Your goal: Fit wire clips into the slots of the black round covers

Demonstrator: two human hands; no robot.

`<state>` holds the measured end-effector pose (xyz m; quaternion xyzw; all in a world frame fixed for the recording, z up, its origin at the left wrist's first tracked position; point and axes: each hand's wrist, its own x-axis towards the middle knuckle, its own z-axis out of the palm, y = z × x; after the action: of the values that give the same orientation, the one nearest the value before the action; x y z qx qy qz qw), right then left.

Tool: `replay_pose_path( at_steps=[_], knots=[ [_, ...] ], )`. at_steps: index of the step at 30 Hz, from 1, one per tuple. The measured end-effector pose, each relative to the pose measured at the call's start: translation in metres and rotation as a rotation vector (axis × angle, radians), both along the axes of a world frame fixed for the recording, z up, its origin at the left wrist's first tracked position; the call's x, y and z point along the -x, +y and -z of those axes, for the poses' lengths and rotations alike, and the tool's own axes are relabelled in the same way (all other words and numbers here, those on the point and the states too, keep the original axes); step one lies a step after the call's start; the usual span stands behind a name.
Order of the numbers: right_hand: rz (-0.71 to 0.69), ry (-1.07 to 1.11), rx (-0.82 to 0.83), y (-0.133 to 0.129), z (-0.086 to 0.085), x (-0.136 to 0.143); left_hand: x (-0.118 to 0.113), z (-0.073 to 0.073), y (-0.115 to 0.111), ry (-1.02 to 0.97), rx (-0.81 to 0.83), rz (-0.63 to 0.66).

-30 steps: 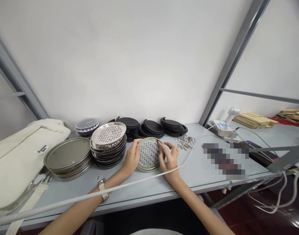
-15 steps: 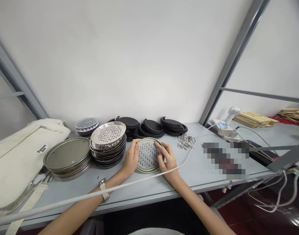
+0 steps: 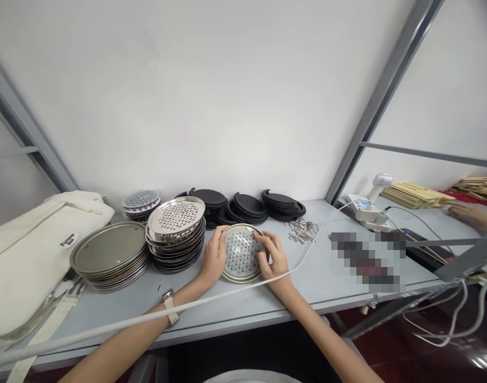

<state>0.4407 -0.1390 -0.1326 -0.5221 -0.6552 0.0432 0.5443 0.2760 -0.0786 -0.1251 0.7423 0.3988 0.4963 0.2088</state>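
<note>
Between both hands is a round metal disc [image 3: 242, 254] with a pale rim and rows of small raised grey studs, its kind unclear. My left hand [image 3: 215, 258] grips its left edge, fingers closed around the rim. On the opposite side my right hand [image 3: 274, 260] holds the right edge, the index finger bent over the studded face. To the left stands a stack of perforated silver discs [image 3: 177, 217], and beyond it a stack of flat greenish-grey round plates [image 3: 111, 247].
Black round pieces [image 3: 247, 205] lie in piles along the wall. Metal hooks [image 3: 302, 230] lie right of them. A white bag [image 3: 28, 255] fills the left. A white cable [image 3: 211, 300] crosses in front of my arms. Another person's hand [image 3: 470, 214] reaches in beside wooden pieces [image 3: 417, 195].
Another person's hand has come into view at the right edge. My hands keep hold of the disc, with the right fingers shifted slightly and the disc's shine altered.
</note>
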Motion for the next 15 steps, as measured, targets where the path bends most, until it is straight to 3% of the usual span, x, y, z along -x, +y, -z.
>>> replay_pose_path(
  at_steps=[5, 15],
  knots=[
    [-0.021, 0.017, 0.013, 0.002, 0.001, -0.002, -0.001, -0.001, 0.004, -0.009, 0.026, 0.023],
    [0.050, 0.186, -0.022, 0.015, 0.000, -0.010, -0.005, -0.008, -0.002, -0.040, 0.074, 0.192]
  ],
)
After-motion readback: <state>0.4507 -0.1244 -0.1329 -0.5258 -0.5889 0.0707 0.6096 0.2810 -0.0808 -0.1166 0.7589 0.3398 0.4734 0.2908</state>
